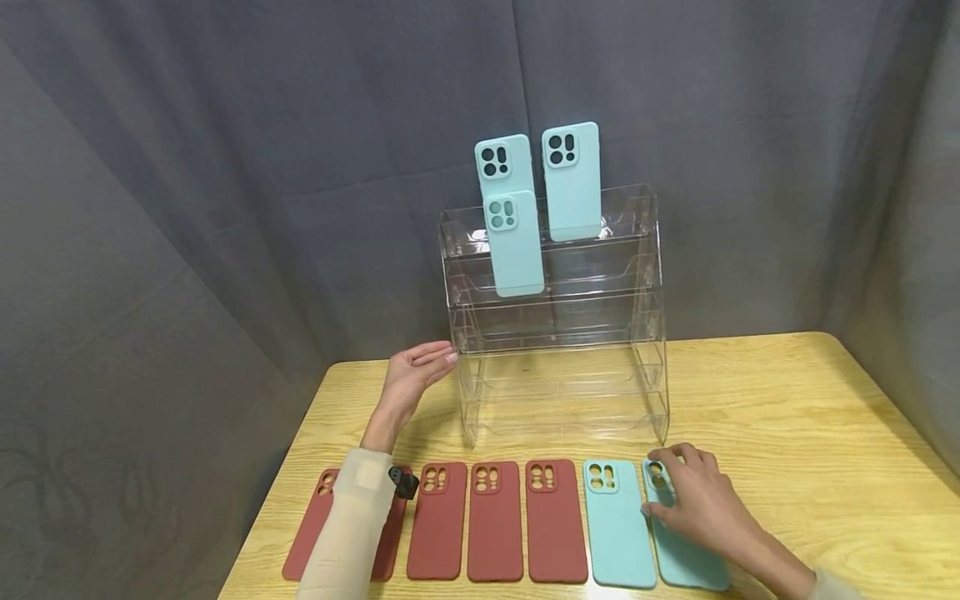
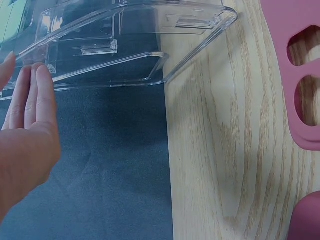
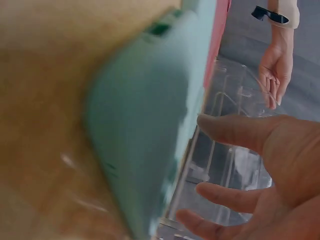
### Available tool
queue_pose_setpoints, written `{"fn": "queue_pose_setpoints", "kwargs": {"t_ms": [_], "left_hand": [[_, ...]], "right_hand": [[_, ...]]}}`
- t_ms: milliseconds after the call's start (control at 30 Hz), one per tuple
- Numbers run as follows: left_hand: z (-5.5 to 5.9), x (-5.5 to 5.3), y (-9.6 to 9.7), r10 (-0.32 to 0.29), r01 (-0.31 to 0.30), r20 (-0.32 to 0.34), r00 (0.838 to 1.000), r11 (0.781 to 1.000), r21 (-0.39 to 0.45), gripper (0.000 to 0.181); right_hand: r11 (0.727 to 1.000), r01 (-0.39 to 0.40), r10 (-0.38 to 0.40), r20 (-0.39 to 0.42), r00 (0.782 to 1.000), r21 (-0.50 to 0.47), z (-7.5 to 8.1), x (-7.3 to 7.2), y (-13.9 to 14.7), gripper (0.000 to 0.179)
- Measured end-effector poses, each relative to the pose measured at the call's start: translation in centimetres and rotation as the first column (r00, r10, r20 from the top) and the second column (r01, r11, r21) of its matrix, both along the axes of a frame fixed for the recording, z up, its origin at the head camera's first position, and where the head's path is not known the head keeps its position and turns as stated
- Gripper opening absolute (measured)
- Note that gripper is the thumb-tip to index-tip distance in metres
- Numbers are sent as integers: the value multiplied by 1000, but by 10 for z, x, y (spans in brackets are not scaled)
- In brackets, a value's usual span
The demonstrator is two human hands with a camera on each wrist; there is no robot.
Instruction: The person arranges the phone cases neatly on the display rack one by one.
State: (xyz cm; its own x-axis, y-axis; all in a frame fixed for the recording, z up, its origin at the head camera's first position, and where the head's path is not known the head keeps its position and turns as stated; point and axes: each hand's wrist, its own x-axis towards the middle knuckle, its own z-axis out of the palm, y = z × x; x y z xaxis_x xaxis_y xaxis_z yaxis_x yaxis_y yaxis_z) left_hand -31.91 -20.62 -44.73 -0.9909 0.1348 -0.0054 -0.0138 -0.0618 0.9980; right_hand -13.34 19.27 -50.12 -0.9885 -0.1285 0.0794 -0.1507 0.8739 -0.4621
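A clear tiered acrylic rack point(image 1: 558, 342) stands at the back of the table. My left hand point(image 1: 408, 379), fingers straight, is at its left side; in the left wrist view the fingertips point(image 2: 39, 70) meet the clear plastic. My right hand point(image 1: 703, 504) hovers over the rightmost mint phone case point(image 1: 690, 560), hiding part of its upper half. In the right wrist view, thumb and fingers point(image 3: 227, 197) are spread apart around nothing, beside the blurred mint case point(image 3: 145, 110). Another mint case point(image 1: 619, 533) lies just left of it.
Several red phone cases point(image 1: 495, 533) lie in a row to the left, two partly under my left sleeve point(image 1: 341, 533). Mint cases point(image 1: 573, 196) stand in the rack's upper tiers, one point(image 1: 517, 258) in front of another. A grey curtain point(image 1: 225, 208) hangs behind the table point(image 1: 787, 417).
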Motion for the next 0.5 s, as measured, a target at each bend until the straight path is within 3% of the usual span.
{"fn": "queue_pose_setpoints", "kwargs": {"t_ms": [133, 500], "left_hand": [[0, 0, -1, 5, -5, -3, 1000, 1000, -2, 41], [-1, -1, 0, 5, -5, -4, 1000, 1000, -6, 42]], "right_hand": [[1000, 2, -3, 70, 998, 10, -4, 3, 1, 73], [999, -21, 18, 113, 993, 24, -1, -1, 3, 77]]}}
